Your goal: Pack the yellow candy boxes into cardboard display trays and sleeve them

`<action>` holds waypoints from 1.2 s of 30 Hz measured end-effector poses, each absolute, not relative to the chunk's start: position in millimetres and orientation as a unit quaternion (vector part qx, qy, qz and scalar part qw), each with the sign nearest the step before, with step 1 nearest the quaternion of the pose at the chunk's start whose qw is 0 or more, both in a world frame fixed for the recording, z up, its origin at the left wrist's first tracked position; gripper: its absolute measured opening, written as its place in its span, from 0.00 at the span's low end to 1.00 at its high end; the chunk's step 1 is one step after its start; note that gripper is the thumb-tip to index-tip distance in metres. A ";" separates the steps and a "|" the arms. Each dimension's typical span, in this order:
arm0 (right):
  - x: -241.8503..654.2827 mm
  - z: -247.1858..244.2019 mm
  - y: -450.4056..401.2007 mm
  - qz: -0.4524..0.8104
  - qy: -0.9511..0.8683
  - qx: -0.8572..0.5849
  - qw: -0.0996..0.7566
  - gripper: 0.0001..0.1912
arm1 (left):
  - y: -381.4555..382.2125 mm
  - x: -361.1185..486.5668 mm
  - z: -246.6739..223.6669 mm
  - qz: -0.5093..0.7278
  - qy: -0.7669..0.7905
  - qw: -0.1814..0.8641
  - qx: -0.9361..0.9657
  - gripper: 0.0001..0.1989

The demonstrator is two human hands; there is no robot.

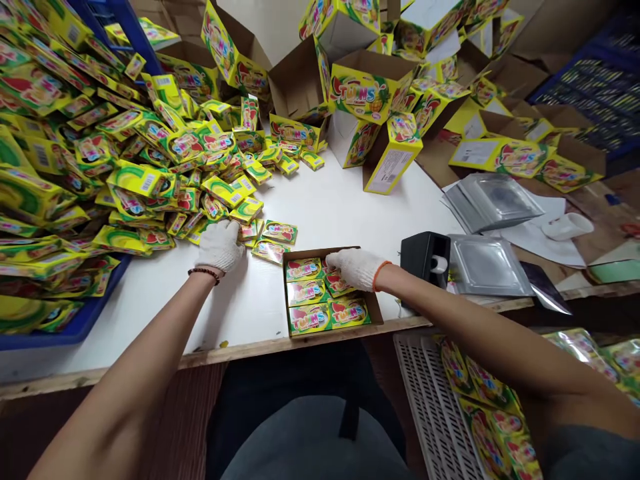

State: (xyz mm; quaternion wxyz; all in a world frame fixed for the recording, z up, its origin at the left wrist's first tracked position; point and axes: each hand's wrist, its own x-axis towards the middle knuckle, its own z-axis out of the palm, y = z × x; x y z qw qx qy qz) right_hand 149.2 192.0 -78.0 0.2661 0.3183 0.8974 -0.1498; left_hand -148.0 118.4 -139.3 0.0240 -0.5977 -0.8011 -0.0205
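My left hand (220,247), in a white knit glove, touches the near edge of a big heap of small yellow-green packs (185,147); its fingertips rest by a pack, and whether they grip it is hidden. My right hand (356,267), gloved too with an orange cuff, reaches into the open brown box (376,316), fingers curled down over the packs at its upper right. Inside the box, several TWINS packs (310,317) lie flat in two columns. Two loose packs (279,232) lie between my left hand and the box.
Empty yellow display boxes (360,90) are piled at the back. On the right stand a black tape dispenser (419,263), clear plastic trays (493,265) and a white cup (567,227). A blue crate (95,317) holds packs at left. Below right is a white crate (433,400).
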 end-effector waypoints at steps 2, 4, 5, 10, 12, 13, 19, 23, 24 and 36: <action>154.9 -85.7 190.7 -0.156 0.892 0.333 0.264 0.21 | 115.0 -147.8 -138.2 -0.017 -0.811 0.029 -0.584 0.17; 159.3 -92.7 186.8 -0.161 0.891 0.329 0.269 0.20 | 110.4 -146.6 -138.3 -0.021 -0.820 0.035 -0.571 0.17; 160.8 -95.1 184.2 -0.151 0.898 0.319 0.263 0.19 | 107.6 -145.9 -138.8 -0.026 -0.823 0.035 -0.566 0.17; 159.0 -95.5 172.4 -0.032 0.932 0.284 0.221 0.16 | 85.4 -137.7 -139.3 -0.110 -0.838 -0.018 -0.534 0.19; 156.4 -95.8 171.1 -0.056 0.914 0.286 0.283 0.14 | 74.4 -127.7 -135.6 -0.189 -0.838 -0.050 -0.510 0.23; 155.5 -96.8 171.5 -0.075 0.903 0.283 0.314 0.14 | 69.2 -120.7 -132.5 -0.228 -0.829 -0.064 -0.507 0.26; 159.1 -92.9 179.2 -0.231 0.898 0.316 0.201 0.11 | 52.8 -59.0 -106.9 -0.313 -0.728 -0.030 -0.609 0.26; 160.3 -64.9 175.3 -0.438 0.826 0.353 -0.015 0.13 | 55.1 -20.8 -95.5 -0.326 -0.670 0.012 -0.667 0.22; 159.9 -57.7 174.3 -0.472 0.810 0.348 -0.021 0.12 | 56.1 -13.9 -93.6 -0.344 -0.667 0.003 -0.661 0.22; 164.9 -47.7 181.2 -0.447 0.821 0.343 -0.090 0.16 | 65.0 7.7 -92.6 -0.561 -0.585 -0.389 -0.438 0.17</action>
